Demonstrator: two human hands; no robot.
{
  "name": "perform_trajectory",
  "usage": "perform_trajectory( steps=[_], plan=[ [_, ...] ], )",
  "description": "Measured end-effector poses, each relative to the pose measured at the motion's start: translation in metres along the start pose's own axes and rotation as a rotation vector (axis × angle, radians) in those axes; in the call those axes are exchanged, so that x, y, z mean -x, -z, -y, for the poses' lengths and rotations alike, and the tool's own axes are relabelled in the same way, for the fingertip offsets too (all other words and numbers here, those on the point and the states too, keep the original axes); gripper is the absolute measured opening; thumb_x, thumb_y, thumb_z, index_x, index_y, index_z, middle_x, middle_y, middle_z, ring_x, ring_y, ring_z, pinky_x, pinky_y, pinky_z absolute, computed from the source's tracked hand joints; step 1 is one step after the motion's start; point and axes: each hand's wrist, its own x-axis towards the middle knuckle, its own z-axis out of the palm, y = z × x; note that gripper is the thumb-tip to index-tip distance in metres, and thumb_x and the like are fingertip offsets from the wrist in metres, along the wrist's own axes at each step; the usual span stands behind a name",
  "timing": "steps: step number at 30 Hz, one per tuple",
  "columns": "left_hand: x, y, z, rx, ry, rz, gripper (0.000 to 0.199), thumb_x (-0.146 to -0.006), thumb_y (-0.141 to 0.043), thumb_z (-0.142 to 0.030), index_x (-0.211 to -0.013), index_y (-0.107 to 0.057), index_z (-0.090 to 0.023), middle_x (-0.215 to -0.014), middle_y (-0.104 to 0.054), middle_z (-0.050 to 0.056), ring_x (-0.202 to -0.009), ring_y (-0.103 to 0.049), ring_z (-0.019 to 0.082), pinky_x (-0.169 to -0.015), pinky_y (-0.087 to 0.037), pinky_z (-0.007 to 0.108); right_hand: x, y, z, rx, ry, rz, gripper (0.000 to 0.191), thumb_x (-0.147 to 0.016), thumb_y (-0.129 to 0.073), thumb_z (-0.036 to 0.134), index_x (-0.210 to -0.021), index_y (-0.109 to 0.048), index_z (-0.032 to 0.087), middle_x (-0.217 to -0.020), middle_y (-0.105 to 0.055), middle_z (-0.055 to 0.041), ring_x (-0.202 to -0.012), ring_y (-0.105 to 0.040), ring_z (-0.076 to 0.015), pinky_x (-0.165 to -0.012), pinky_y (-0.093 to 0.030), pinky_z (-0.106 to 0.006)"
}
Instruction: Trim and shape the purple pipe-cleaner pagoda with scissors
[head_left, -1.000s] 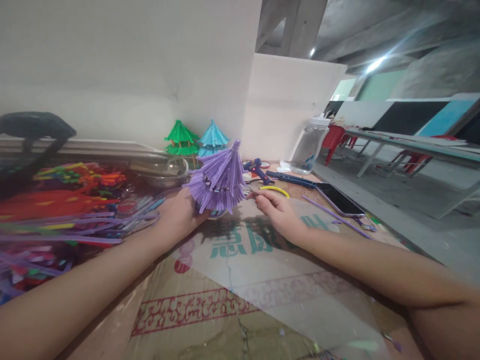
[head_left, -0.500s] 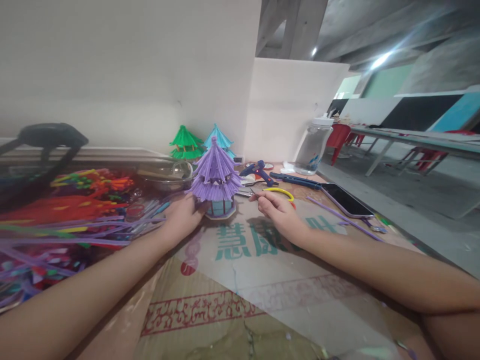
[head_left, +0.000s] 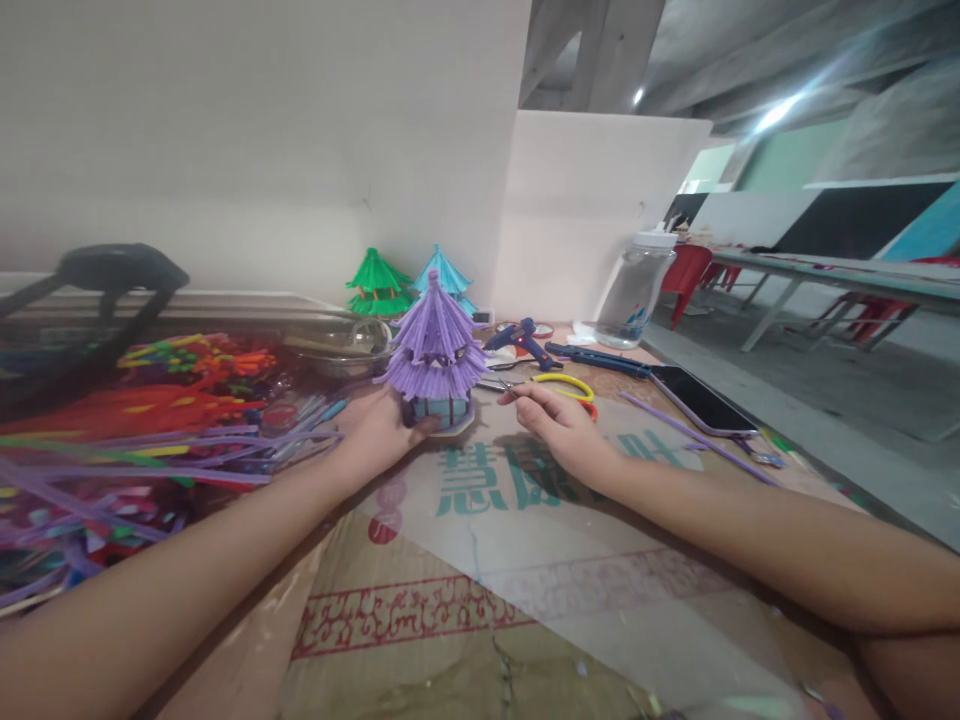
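Observation:
A model pagoda [head_left: 436, 345] with two tiers of purple pipe-cleaner roof and a light blue walled base stands upright on the table. My left hand [head_left: 379, 432] is closed around the left side of its base, the thumb lying across the front. To the right of the pagoda, my right hand [head_left: 553, 422] is pinched on a thin, dark, pointed tool [head_left: 507, 386], whose tip points toward the pagoda without touching it. Most of that tool is hidden by my fingers. Yellow-handled scissors [head_left: 564, 381] lie just behind my right hand.
Behind stand a green pagoda [head_left: 377, 284] and a blue one [head_left: 442, 272]. A glue gun [head_left: 523, 342], a blue long-handled tool [head_left: 596, 358], a phone [head_left: 703, 400] and a clear bottle [head_left: 636, 290] are at right. Pipe cleaners [head_left: 187, 400] pile up at left, near a glass bowl [head_left: 337, 350].
The view has shifted slightly. My left thumb now reaches further across the front of the pagoda's base. My right hand keeps its pinch, almost still.

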Motion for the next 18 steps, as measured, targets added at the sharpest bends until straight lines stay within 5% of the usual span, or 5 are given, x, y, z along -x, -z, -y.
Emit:
perform_trajectory(
  steps=[10, 18],
  plan=[
    [0.002, 0.008, -0.002, 0.143, -0.254, -0.063, 0.042, -0.102, -0.057, -0.039, -0.139, -0.069, -0.022, -0.137, -0.076, 0.014, -0.141, -0.067, 0.036, -0.130, -0.048, 0.057, -0.007, 0.006, -0.008, -0.094, 0.018, -0.121, 0.067, -0.094, -0.066, 0.084, -0.109, -0.079, 0.020, -0.077, -0.050, 0.0008, -0.070, -0.041, -0.0173, -0.064, -0.036, -0.032],
    [0.002, 0.007, 0.000, 0.166, -0.263, -0.095, 0.051, -0.103, -0.059, -0.041, -0.149, -0.062, -0.021, -0.150, -0.067, 0.016, -0.148, -0.059, 0.037, -0.128, -0.049, 0.059, -0.002, 0.004, -0.001, 0.031, 0.007, -0.024, 0.063, -0.100, -0.061, 0.078, -0.110, -0.085, 0.020, -0.071, -0.049, 0.0004, -0.072, -0.046, -0.0201, -0.067, -0.039, -0.033]
  ],
)
